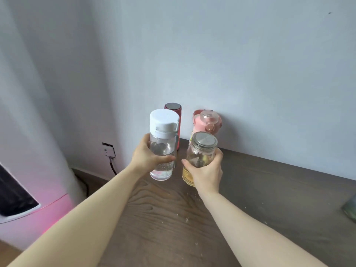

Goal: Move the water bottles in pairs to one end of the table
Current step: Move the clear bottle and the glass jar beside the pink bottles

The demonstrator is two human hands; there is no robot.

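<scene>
My left hand (146, 157) grips a clear bottle with a white cap (162, 135), held upright above the dark wooden table (269, 189). My right hand (205, 172) holds a glass bottle with a metal lid (200, 151) and yellowish liquid at its bottom, also upright. The two held bottles are side by side, a small gap between them. Behind them, against the wall at the table's far left end, stand a red bottle with a dark top (173, 108) and a pink bottle with a clear lid (209, 121).
The table's left edge drops off beside my left forearm. A wall socket with a black cable (108, 151) is on the wall to the left. A white and pink appliance (28, 209) stands at lower left. A blurred greenish object (350, 209) sits at the table's right edge.
</scene>
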